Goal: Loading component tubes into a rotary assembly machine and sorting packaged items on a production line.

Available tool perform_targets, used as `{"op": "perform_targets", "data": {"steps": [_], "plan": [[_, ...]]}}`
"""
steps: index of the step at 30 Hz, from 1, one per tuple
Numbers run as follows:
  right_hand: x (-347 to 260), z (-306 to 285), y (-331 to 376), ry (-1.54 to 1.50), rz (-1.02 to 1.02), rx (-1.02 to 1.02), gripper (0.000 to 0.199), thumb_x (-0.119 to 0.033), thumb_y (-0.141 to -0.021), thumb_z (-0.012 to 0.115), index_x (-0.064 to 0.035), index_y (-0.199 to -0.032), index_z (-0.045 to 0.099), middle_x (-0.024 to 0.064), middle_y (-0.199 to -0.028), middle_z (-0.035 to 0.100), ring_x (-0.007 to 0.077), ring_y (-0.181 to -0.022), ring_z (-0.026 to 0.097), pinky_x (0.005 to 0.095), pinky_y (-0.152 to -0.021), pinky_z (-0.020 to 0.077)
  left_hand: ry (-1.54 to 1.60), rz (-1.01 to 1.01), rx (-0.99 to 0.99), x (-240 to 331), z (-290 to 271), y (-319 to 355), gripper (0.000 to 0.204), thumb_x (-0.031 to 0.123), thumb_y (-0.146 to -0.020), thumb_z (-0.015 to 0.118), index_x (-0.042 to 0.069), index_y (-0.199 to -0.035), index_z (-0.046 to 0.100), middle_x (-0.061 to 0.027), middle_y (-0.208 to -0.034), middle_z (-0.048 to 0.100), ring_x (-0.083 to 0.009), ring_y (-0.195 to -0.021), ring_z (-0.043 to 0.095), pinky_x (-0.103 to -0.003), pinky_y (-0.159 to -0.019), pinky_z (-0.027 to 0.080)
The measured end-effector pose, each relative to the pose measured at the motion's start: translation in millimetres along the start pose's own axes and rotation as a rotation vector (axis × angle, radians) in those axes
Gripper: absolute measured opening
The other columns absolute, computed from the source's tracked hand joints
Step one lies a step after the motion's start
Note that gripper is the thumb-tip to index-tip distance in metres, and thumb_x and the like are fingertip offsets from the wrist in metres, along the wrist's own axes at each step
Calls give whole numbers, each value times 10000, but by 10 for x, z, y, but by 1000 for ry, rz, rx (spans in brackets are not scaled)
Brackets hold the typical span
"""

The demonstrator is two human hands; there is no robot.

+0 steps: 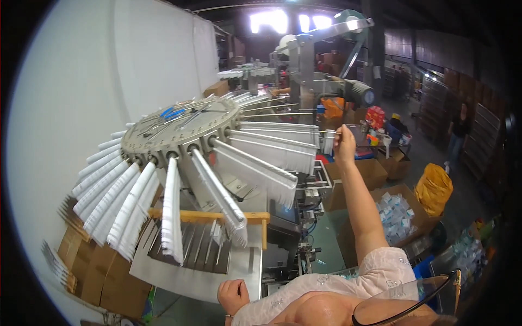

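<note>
My right hand (pixel 344 144) is stretched out to the right of a large round metal wheel (pixel 182 122). Its fingers pinch the end of a thin rod (pixel 329 131), beside a short white stack (pixel 328 143). Long rods loaded with thin white pieces (pixel 261 155) fan out all around the wheel, and a few at the back are bare. Low in front of me, my left hand (pixel 232 296) is curled closed beside a pale metal table (pixel 190 277); the inside of its grip is hidden. Blue strips (pixel 173 113) lie on top of the wheel.
A wooden-edged rack (pixel 212 216) holding several rods sits below the wheel. To the right are a cardboard box of small clear packs (pixel 394 217), an orange bag (pixel 434 189) and a motor (pixel 360 93). Another person (pixel 459 130) stands far right; someone's arm (pixel 281 91) shows behind the wheel.
</note>
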State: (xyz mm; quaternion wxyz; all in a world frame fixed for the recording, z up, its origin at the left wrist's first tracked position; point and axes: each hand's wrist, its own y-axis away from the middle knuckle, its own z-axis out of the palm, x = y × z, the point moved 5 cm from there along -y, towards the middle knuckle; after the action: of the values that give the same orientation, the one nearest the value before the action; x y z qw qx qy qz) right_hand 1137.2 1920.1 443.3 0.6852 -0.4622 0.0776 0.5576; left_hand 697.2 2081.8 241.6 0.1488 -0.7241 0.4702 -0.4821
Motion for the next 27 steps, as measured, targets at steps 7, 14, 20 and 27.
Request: {"op": "perform_targets", "data": {"steps": [7, 14, 20, 27], "plan": [[4, -29, -3, -13, 43, 0, 244, -290, -864, 447, -131, -681, 471, -38, -534, 428, 56, -436, 384, 186, -379, 282, 14, 14, -19, 3, -37, 17, 23, 55, -654, 575, 69, -670, 566, -72, -617, 523, -273, -605, 496, -366, -566, 392], [-51, -121, -41, 1, 51, 29, 217, -277, -849, 487, -112, -710, 488, -37, -541, 437, 47, -433, 386, 169, -377, 296, 35, 53, -46, 45, 37, 12, 18, 51, -649, 571, 63, -661, 565, -79, -633, 527, -278, -619, 495, -367, -567, 393], [-234, -296, -16, -84, 125, 137, 220, -291, -836, 505, -132, -687, 477, -34, -528, 437, 62, -411, 374, 175, -366, 296, -10, 49, -41, 26, 45, 7, 5, 43, -654, 553, 40, -655, 557, -99, -629, 514, -291, -620, 481, -374, -562, 381], [-726, -1024, 1, -102, 103, 296, 268, -377, -814, 522, -151, -685, 458, -47, -513, 412, 63, -381, 327, 190, -350, 265, 19, 77, -61, 52, 36, -14, 6, 43, -652, 554, 37, -652, 555, -95, -622, 507, -287, -609, 470, -370, -554, 369]]}}
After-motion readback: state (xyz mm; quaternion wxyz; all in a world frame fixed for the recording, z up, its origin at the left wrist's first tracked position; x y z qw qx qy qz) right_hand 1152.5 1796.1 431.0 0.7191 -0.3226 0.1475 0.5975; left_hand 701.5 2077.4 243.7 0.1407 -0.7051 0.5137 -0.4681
